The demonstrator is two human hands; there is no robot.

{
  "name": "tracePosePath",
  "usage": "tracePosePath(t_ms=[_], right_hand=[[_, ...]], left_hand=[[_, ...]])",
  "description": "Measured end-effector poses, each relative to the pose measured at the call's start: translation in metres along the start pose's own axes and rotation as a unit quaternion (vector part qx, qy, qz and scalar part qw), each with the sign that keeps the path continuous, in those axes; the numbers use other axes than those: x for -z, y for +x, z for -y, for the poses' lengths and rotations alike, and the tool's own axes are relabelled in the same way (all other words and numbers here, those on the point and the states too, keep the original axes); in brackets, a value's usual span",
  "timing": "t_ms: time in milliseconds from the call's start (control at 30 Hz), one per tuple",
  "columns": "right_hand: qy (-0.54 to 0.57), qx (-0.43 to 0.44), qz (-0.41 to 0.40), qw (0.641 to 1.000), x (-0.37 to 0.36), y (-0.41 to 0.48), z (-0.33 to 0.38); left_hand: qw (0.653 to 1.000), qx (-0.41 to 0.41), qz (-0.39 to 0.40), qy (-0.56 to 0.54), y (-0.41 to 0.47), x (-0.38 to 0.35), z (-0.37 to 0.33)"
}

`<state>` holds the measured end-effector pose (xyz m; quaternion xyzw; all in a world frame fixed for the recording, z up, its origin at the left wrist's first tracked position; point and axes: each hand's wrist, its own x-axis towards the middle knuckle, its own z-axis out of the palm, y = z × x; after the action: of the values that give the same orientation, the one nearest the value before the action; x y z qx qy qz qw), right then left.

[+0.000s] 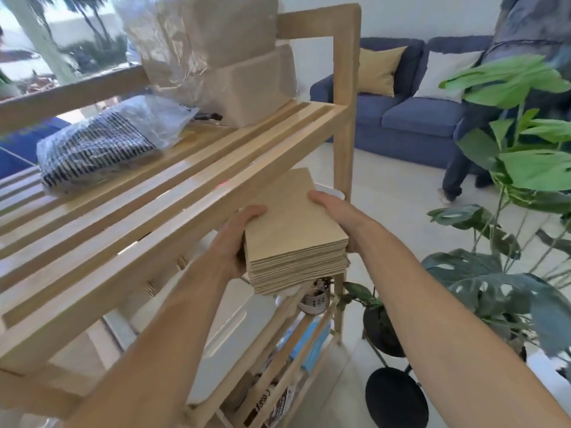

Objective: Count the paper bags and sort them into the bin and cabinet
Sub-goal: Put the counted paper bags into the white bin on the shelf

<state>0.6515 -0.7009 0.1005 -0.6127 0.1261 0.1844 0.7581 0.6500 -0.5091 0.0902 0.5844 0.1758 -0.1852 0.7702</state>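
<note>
- Shelf unit (173,193), pale slatted wood, fills the left of the view. On its top shelf lie a striped cloth in clear plastic (95,149) and, further right, two wrapped packs of brown paper bags (234,72), stacked and leaning.
- Left hand (238,239) clamps the left side of the loose stack: thumb curled onto the top face, fingers hidden beneath.
- Stack of paper bags (296,230) is held in the air just in front of the shelf edge, between both hands and resting on nothing.
- Judged handling: flat, folded paper, moderately heavy as a block; sheets smooth and liable to slide or fan out if tilted. The lower layers already look slightly splayed.
- Best hold: opposite long sides, with support underneath and the stack kept level.
- Right hand (333,211) presses the right side, thumb across the top edge and fingers under the stack.
- Potted plant (509,168) stands near the right forearm.
</note>
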Motion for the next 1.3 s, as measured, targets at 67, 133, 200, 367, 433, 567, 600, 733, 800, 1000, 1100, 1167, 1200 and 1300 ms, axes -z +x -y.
tracePosePath(t_ms=[67,133,200,367,433,567,600,733,800,1000,1100,1167,1200,1300], right_hand=[[-0.014,0.011,0.018,1.0,-0.001,0.017,0.01],[-0.036,0.021,0.037,0.998,-0.002,0.032,0.02],[-0.064,0.013,0.059,0.996,-0.001,0.046,0.03],[-0.123,-0.006,0.075,0.99,0.005,0.081,0.045],[-0.151,0.0,0.075,0.986,0.011,0.092,0.047],[-0.235,0.027,0.064,0.97,0.018,0.109,0.048],[-0.279,0.039,0.054,0.958,0.018,0.113,0.047],[-0.494,0.094,0.015,0.864,0.023,0.127,0.043],[-0.501,0.098,0.035,0.859,0.028,0.129,0.042],[-0.589,0.107,0.068,0.798,0.032,0.136,0.031],[-0.661,0.116,0.064,0.738,0.028,0.143,0.021],[-0.692,0.121,0.059,0.709,0.027,0.146,0.018],[-0.701,0.124,0.057,0.7,0.026,0.146,0.017],[-0.714,0.129,0.048,0.687,0.026,0.144,0.016]], left_hand=[[1.0,-0.002,-0.019,-0.017,0.011,0.001,-0.003],[0.999,-0.004,-0.028,-0.038,0.02,0.001,-0.004],[0.998,-0.022,-0.033,-0.049,0.028,0.0,-0.007],[0.992,-0.074,-0.083,-0.054,0.055,-0.002,-0.01],[0.987,-0.088,-0.111,-0.078,0.065,-0.005,-0.011],[0.979,-0.08,-0.154,-0.111,0.089,-0.01,-0.008],[0.977,-0.068,-0.17,-0.112,0.094,-0.013,-0.005],[0.978,-0.02,-0.189,-0.091,0.113,-0.022,0.011],[0.981,-0.006,-0.179,-0.075,0.117,-0.026,0.016],[0.981,0.03,-0.19,0.006,0.119,-0.036,0.018],[0.97,0.047,-0.226,0.079,0.116,-0.043,0.023],[0.954,0.031,-0.256,0.155,0.114,-0.044,0.023],[0.942,0.012,-0.272,0.195,0.115,-0.041,0.023],[0.864,-0.091,-0.297,0.396,0.104,-0.034,0.015]])
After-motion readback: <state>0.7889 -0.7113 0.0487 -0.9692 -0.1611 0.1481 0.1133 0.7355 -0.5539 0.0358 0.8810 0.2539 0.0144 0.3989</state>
